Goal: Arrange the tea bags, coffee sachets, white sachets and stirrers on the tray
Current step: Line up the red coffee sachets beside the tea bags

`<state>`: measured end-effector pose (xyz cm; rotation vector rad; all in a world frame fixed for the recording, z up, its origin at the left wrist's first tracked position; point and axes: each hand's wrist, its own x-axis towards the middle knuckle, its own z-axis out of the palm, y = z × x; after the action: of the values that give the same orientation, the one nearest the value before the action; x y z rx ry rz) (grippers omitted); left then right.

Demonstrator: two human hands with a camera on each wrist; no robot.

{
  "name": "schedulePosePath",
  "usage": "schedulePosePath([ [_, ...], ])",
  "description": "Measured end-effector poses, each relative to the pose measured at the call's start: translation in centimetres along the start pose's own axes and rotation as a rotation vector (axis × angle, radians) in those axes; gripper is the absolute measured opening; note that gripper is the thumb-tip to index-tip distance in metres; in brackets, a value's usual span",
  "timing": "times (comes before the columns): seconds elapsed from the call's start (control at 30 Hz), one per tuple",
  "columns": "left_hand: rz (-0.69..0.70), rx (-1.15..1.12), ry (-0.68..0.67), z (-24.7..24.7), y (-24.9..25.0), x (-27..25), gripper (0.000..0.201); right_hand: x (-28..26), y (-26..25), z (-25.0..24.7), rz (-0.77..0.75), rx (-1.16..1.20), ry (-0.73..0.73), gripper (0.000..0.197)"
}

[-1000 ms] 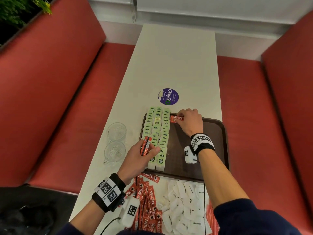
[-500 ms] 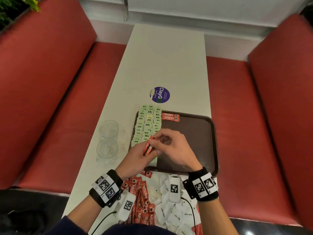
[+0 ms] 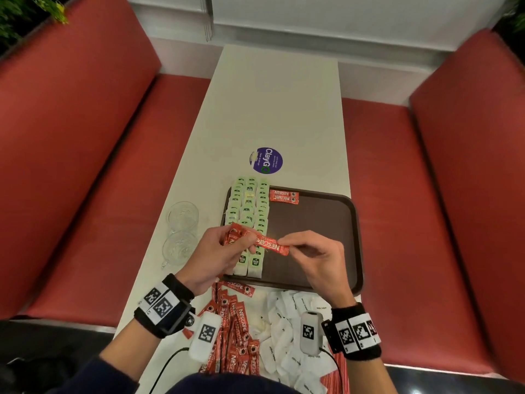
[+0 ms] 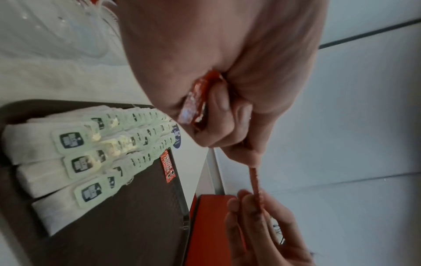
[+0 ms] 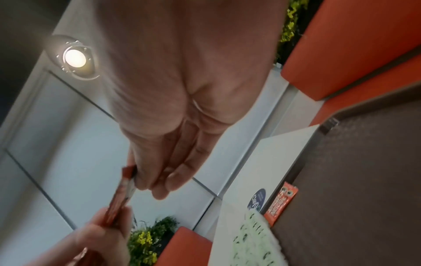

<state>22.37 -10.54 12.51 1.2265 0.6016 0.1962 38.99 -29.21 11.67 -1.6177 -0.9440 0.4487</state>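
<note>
A brown tray (image 3: pixel 326 223) lies on the white table, with rows of green-tagged tea bags (image 3: pixel 250 206) along its left side and two red coffee sachets (image 3: pixel 283 196) at its far edge. My left hand (image 3: pixel 224 251) grips a small bundle of red coffee sachets (image 4: pixel 196 100) above the tray's near left part. My right hand (image 3: pixel 309 251) pinches the right end of one red sachet (image 3: pixel 270 245) that sticks out of that bundle. Loose red coffee sachets (image 3: pixel 233 325) and white sachets (image 3: pixel 287 322) lie on the table near me.
Two clear glass cups (image 3: pixel 181 231) stand left of the tray. A purple round sticker (image 3: pixel 266 160) sits beyond the tray. Red bench seats (image 3: pixel 397 194) flank the narrow table. Red stirrer-like packets (image 3: pixel 341 373) show at the near right edge.
My right hand left the sachets at the tray's far edge and came back to my left hand. It now pinches one sachet from the bundle and has drawn it out to the right.
</note>
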Motion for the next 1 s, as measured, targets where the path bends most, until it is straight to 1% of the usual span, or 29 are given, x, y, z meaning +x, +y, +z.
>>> schedulePosePath([
  [0.07, 0.039, 0.114, 0.05, 0.2, 0.1, 0.0, 0.018, -0.2, -0.1, -0.4, 0.065, -0.027, -0.049, 0.031],
  [0.13, 0.076, 0.203, 0.109, 0.6, 0.2, 0.0, 0.014, -0.2, -0.8, -0.7, 0.146, 0.009, -0.113, 0.038],
  [0.2, 0.103, 0.268, 0.129, 0.9, 0.2, 0.1, 0.012, -0.2, -1.5, -0.3, 0.188, 0.092, -0.105, 0.039],
  [0.3, 0.112, 0.273, 0.136, 1.4, 0.6, 0.1, 0.014, 0.2, -1.6, 0.4, 0.226, 0.179, 0.02, 0.026],
  [0.37, 0.1, 0.199, 0.117, 1.6, 0.8, 0.0, 0.019, 0.6, -1.3, 0.7, 0.261, 0.268, 0.113, 0.023],
  [0.43, 0.075, 0.147, 0.08, 1.7, 0.7, -0.2, 0.019, 1.0, -1.3, 1.2, 0.271, 0.388, 0.203, 0.02],
  [0.5, 0.048, 0.171, 0.049, 1.7, 0.3, -0.1, 0.017, 1.5, -1.6, 1.7, 0.258, 0.437, 0.257, 0.013],
  [0.53, 0.046, 0.229, 0.045, 1.6, 0.3, -0.1, 0.017, 1.7, -1.7, 1.8, 0.242, 0.4, 0.264, 0.01],
  [0.6, 0.062, 0.331, 0.035, 1.4, 0.5, 0.0, 0.018, 2.0, -1.9, 1.5, 0.184, 0.227, 0.21, 0.006],
  [0.67, 0.106, 0.342, 0.031, 1.1, 0.8, 0.3, 0.021, 2.4, -2.1, 1.1, 0.137, 0.079, 0.091, 0.006],
  [0.73, 0.13, 0.348, 0.026, 1.1, 1.2, 0.5, 0.022, 2.7, -2.2, 1.1, 0.132, -0.003, -0.01, 0.007],
  [0.77, 0.135, 0.361, 0.015, 1.2, 1.2, 0.6, 0.019, 2.9, -2.1, 1.4, 0.134, -0.028, -0.033, 0.008],
  [0.83, 0.132, 0.383, 0.016, 1.5, 0.8, 0.7, 0.013, 3.2, -1.8, 2.3, 0.158, -0.02, -0.033, 0.01],
  [0.9, 0.123, 0.349, 0.055, 1.7, 0.3, 0.9, 0.014, 3.2, -1.7, 2.7, 0.164, 0.017, -0.018, 0.014],
  [1.0, 0.112, 0.234, 0.189, 1.6, 0.0, 1.0, 0.022, 2.9, -2.0, 2.6, 0.178, 0.054, -0.036, 0.031],
])
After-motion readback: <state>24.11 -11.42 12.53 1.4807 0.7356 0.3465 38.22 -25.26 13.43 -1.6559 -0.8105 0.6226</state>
